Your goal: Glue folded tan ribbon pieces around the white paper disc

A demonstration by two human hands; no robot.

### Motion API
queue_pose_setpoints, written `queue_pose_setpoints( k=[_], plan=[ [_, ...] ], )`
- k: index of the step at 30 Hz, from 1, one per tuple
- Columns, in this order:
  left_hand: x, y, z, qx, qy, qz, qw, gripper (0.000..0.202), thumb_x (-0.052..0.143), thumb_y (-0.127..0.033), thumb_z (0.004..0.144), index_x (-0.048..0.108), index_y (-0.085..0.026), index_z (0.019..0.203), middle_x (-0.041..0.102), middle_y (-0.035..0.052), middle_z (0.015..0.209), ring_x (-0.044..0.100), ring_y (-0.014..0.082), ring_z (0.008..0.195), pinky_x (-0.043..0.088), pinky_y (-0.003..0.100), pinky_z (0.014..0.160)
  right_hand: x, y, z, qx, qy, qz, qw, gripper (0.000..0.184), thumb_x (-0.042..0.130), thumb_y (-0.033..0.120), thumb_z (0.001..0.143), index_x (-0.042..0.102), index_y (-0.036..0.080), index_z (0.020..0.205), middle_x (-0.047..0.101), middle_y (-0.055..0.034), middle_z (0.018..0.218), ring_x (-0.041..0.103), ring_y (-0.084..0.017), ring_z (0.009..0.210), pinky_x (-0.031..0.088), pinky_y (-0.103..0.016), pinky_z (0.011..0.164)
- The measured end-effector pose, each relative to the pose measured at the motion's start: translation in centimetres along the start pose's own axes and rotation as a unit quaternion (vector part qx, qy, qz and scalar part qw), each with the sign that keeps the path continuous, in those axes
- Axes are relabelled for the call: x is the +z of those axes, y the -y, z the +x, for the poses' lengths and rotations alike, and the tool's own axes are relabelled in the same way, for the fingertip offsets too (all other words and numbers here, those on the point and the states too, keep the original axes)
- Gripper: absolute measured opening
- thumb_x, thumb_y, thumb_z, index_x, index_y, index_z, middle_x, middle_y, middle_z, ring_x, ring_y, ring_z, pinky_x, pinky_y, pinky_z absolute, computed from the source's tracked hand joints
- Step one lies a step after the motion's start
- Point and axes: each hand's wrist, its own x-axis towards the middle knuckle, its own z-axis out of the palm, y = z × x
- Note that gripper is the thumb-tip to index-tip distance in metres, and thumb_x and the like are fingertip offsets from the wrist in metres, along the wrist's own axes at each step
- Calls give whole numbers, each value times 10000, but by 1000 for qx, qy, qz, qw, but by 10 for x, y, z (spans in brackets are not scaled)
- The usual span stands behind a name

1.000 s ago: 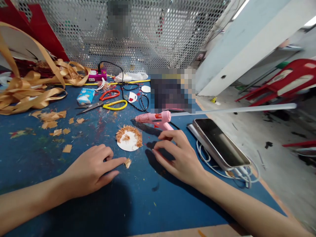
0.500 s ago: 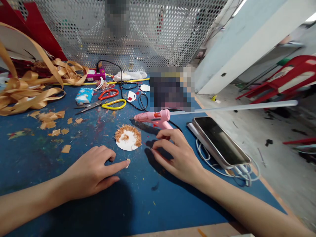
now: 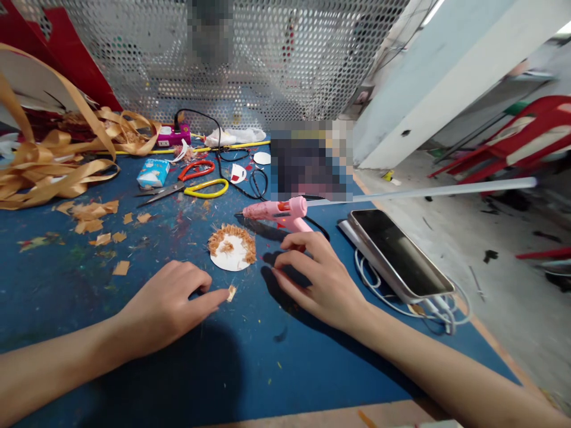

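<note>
My left hand [image 3: 176,306] is low over the blue table, index finger and thumb together at a small tan ribbon piece [image 3: 231,293]. Just beyond it lies a round white disc [image 3: 232,254] with frayed tan ribbon bits around its upper rim and a tuft near its middle. To the right, my right hand [image 3: 312,276] is loosely curled, its fingers apart and nothing visible between them. Beside its knuckles is a pink glue gun [image 3: 274,209], nozzle to the left and a long clear glue stick [image 3: 423,193] out of its back; my hand hides part of the handle.
Cut ribbon squares [image 3: 91,215] lie at left, near scissors [image 3: 187,187] and a small blue packet [image 3: 153,173]. Long ribbon loops [image 3: 53,169] fill the far left. A phone [image 3: 399,252] with white cables is at right. A perforated metal panel [image 3: 267,65] stands behind.
My left thumb has closed up to the index finger at the ribbon piece, where the index finger alone pointed before. My right hand has hardly moved.
</note>
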Motion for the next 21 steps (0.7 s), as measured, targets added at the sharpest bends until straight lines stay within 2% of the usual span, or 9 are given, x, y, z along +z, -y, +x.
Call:
queue_pose_setpoints(
  k=[2, 6, 11, 14, 18, 21],
  plan=[
    [-2, -3, 5, 30, -18, 46, 998, 247, 423, -125, 981, 659, -184, 1021, 611, 27, 804, 503, 186, 736, 366, 327, 682, 1, 1, 0, -1, 3, 4, 1000, 64, 537, 151, 880, 580, 197, 874, 549, -92, 986, 555, -198, 877, 515, -369, 759],
    [-6, -9, 11, 99, -41, 132, 985, 291, 399, -84, 979, 681, -150, 1005, 659, 10, 832, 533, 169, 799, 385, 354, 755, 2, 2, 0, 3, 17, 16, 1000, 66, 536, 161, 881, 586, 202, 869, 559, -91, 991, 566, -203, 889, 520, -378, 775],
    [-8, -11, 12, 166, -25, 220, 961, 223, 477, -151, 963, 692, -159, 1024, 661, -3, 949, 510, 144, 897, 413, 333, 750, 2, 5, 0, -4, 12, 22, 1000, 66, 540, 156, 876, 596, 179, 848, 554, -94, 979, 559, -198, 880, 515, -360, 760],
    [-9, -11, 15, 182, -24, 242, 953, 204, 500, -150, 951, 695, -173, 1006, 671, -12, 932, 519, 137, 881, 430, 320, 727, 1, 6, 1, -10, 8, 25, 1000, 60, 544, 144, 871, 596, 166, 849, 549, -100, 982, 559, -198, 886, 512, -356, 767],
    [-11, -11, 20, 190, -9, 238, 953, 289, 436, -57, 949, 692, -190, 949, 697, -19, 919, 553, 131, 870, 439, 316, 732, 1, 8, 1, -5, 11, 29, 1000, 53, 549, 136, 867, 582, 176, 857, 545, -94, 979, 557, -201, 904, 516, -366, 779],
    [-8, -8, 24, 188, -20, 225, 956, 321, 408, -40, 958, 678, -206, 902, 705, -22, 876, 572, 132, 843, 427, 312, 752, 2, 7, 0, -4, 11, 27, 1000, 55, 540, 143, 873, 575, 183, 862, 546, -93, 983, 556, -202, 910, 518, -375, 788]
  ],
)
